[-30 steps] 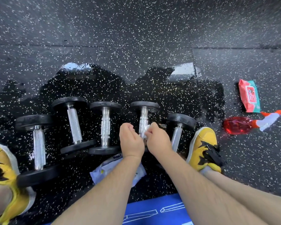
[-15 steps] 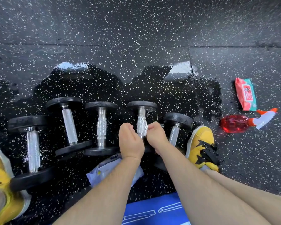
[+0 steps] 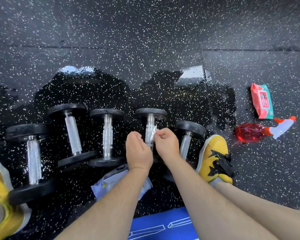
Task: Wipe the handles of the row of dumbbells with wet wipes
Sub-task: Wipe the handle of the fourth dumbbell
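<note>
Several black dumbbells with knurled steel handles lie in a row on the speckled rubber floor. Both hands are at the fourth dumbbell (image 3: 151, 113) from the left. My right hand (image 3: 167, 144) pinches a small white wet wipe (image 3: 153, 134) against the right side of that dumbbell's handle (image 3: 149, 125). My left hand (image 3: 139, 151) sits curled against the lower left part of the same handle and hides it there. The other dumbbells, at the far left (image 3: 34, 158), second (image 3: 73, 134), third (image 3: 107, 134) and far right (image 3: 185, 144), lie untouched.
A red and teal wipes pack (image 3: 261, 101) and a red spray bottle (image 3: 249, 132) lie on the floor to the right. Yellow shoes (image 3: 213, 156) flank the row. A crumpled white wrapper (image 3: 109, 182) lies under my left forearm, above a blue mat (image 3: 163, 226). The floor under the dumbbells is wet.
My hands have parted slightly at the fourth handle. The right hand's wipe now sits a little higher on the handle. The dumbbells have not moved.
</note>
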The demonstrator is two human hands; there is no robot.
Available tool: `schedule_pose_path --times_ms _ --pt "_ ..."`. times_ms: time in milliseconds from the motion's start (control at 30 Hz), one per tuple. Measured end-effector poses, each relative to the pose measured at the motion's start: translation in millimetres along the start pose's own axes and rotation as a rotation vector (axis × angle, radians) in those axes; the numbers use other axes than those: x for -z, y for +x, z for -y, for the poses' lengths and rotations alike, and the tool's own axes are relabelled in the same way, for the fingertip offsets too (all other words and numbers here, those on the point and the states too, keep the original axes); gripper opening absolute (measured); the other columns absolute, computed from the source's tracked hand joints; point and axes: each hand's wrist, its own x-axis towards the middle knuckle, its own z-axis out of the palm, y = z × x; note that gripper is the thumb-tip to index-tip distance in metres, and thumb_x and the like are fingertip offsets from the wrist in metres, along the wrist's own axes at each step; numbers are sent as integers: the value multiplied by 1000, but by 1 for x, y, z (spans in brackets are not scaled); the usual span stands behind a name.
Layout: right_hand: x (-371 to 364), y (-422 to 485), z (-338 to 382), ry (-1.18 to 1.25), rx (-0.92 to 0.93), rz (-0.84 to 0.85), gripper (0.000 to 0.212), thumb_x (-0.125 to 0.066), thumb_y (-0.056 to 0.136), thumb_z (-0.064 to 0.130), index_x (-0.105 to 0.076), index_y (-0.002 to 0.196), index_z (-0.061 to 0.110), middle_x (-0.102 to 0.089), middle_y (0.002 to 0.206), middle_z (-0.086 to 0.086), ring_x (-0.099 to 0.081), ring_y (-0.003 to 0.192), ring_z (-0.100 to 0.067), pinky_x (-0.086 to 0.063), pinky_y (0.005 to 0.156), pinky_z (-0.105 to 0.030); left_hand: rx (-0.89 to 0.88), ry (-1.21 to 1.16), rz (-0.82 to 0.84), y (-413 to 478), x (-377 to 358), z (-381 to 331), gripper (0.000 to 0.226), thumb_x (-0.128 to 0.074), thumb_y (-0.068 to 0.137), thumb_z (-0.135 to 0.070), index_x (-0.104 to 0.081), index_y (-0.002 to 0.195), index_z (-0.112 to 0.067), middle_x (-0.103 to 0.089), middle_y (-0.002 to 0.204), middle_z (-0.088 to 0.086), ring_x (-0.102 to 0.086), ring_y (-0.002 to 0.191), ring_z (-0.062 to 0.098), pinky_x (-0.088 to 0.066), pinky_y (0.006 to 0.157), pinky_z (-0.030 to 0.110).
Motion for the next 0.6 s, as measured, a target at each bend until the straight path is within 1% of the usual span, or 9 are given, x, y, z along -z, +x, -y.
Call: schedule_pose_path --times_ms 100,200,233,300,367,433,500,533,600 --pt "0 8 9 19 28 -42 15 -57 89 12 -67 84 22 -69 80 2 -55 66 -10 -47 62 -27 -7 10 1 -3 -3 -6 15 -38 96 -4 -46 85 -12 -48 85 0 -43 77 18 -28 67 25" --pt "-1 5 8 -34 112 -31 5 -65 83 22 -66 81 26 -67 81 3 -53 66 -7 -44 62 -23 11 -3 -4 -5 -5 -7 15 -39 98 -7 -46 86 -13 -48 85 -2 -44 78 18 -30 69 28" --pt "0 2 4 -124 192 -27 8 -66 84 24 -63 78 29 -63 80 6 -52 67 -6 -40 61 -21 16 -11 -3 -6 -5 -7 15 -39 99 -9 -45 86 -14 -48 85 -2 -44 78 18 -31 69 29" --pt "2 1 1 -333 355 11 26 -63 88 22 -50 66 30 -52 74 8 -47 68 -7 -31 58 -19 11 -31 -17 -5 -5 -7 17 -35 98 -17 -45 85 -13 -49 86 -1 -44 78 19 -32 68 31" --pt "2 8 9 -521 515 58 31 -56 89 18 -43 62 25 -46 68 6 -45 68 -15 -30 56 -26 -8 -46 -37 -7 -6 -10 26 -28 95 -29 -46 85 -13 -49 86 -1 -42 78 19 -28 68 29" --pt "-2 19 22 -752 671 111 25 -52 92 16 -54 67 21 -54 72 -1 -52 75 -23 -37 60 -34 -19 -60 -56 -11 -7 -13 31 -24 95 -32 -46 86 -13 -47 87 0 -40 78 18 -23 68 27" --pt "-4 27 33 -1037 774 154 21 -49 96 16 -68 86 12 -64 89 -8 -60 86 -29 -41 64 -36 -15 -65 -66 -13 -9 -15 26 -25 98 -26 -44 85 -15 -46 87 1 -40 79 20 -23 68 27" --pt "-4 30 35 -1150 804 198 22 -48 97 17 -69 92 12 -64 94 -8 -61 89 -30 -40 64 -35 -6 -70 -73 -14 -10 -15 23 -27 99 -23 -42 84 -16 -45 86 0 -39 79 19 -23 68 27" --pt "0 30 38 -1257 843 339 23 -48 96 20 -70 92 16 -63 94 -5 -62 88 -28 -39 63 -33 15 -84 -95 -12 -10 -16 20 -29 100 -19 -40 84 -19 -44 86 -1 -38 78 17 -22 68 26"
